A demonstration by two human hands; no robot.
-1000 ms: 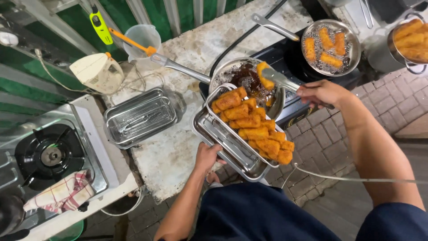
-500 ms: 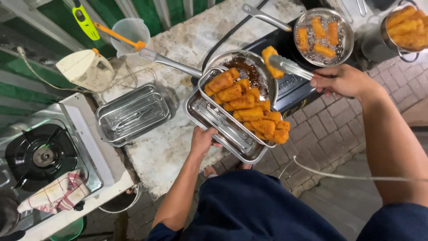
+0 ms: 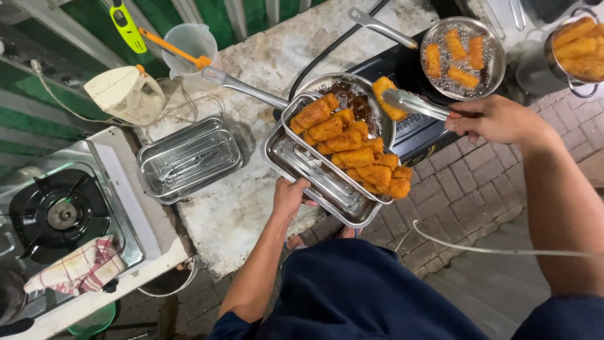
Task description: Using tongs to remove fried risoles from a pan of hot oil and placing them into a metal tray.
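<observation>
Head view: our left hand [image 3: 290, 196] grips the steel tray [image 3: 327, 182], while our right hand [image 3: 497, 119] squeezes tongs [image 3: 418, 104] around a fried stick [image 3: 387, 96]. Looks like we're mid-transfer; it needs setting gently on the rack.

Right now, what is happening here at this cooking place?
A person is frying breaded sticks outdoors. The right hand holds metal tongs that grip one golden fried stick above a frying pan. The left hand holds the edge of a steel tray whose wire rack carries many fried pieces. More sticks fry in a second pan behind. An empty steel tray with a rack rests on the stone counter.
</observation>
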